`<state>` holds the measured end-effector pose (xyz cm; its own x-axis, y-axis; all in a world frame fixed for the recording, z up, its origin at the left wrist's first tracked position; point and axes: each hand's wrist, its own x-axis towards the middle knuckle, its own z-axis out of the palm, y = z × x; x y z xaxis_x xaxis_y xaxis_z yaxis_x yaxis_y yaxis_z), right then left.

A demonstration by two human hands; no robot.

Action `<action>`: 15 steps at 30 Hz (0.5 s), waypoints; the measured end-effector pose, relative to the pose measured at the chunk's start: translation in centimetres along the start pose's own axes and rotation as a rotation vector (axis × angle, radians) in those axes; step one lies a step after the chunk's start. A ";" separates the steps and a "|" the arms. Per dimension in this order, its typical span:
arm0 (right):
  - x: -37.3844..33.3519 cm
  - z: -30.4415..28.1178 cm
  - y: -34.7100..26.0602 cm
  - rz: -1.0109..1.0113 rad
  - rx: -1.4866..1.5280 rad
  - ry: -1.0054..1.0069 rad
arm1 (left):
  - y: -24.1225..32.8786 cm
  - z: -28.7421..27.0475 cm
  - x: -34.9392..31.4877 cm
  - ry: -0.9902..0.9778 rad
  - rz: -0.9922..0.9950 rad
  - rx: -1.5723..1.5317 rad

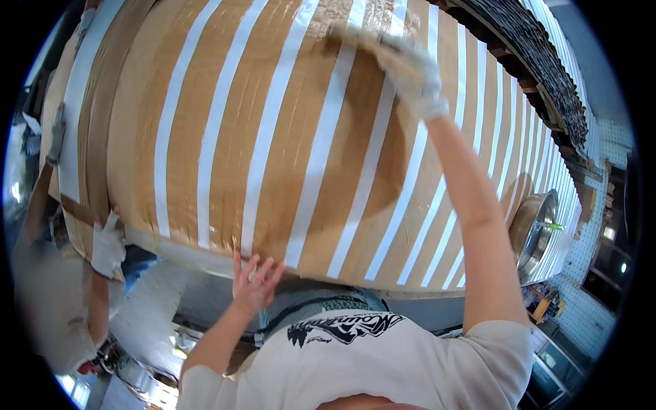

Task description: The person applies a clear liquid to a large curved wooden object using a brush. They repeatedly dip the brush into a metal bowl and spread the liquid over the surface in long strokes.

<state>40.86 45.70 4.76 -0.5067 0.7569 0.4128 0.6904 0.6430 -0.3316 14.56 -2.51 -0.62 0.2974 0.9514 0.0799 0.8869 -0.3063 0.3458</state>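
Observation:
A long brown board or sheet with white stripes [225, 137] stretches in front of me. Much of its brown surface looks wet and shiny. My right hand [413, 72], in a whitish glove, reaches to the far part and is closed on a brush [352, 39]. Motion blurs the brush, which presses on the striped surface. My left hand [256, 283] is bare, with its fingers spread on the near edge of the board. It holds nothing.
A metal bowl [536, 232] with a green-tipped thing in it sits at the right. Dark stacked strips [540, 61] line the far right edge. On the left, a co-worker's gloved hand [107, 247] touches brown sheets [109, 102] at the board's end.

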 end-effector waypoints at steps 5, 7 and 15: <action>-14.8 -5.2 -16.6 0.030 0.075 -0.268 | 0.5 0.0 0.0 0.034 -0.039 -0.040; -19.7 -6.7 -19.4 0.004 0.123 -0.382 | 0.3 -0.3 0.3 0.047 -0.038 -0.069; -19.0 -7.1 -22.2 0.112 0.180 -0.246 | 2.5 -1.7 -0.4 0.200 -0.098 -0.210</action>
<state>38.81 16.22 10.26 -0.5579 0.8153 0.1549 0.6575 0.5481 -0.5170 16.11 -3.60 1.78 0.1200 0.9700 0.2116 0.8092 -0.2191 0.5451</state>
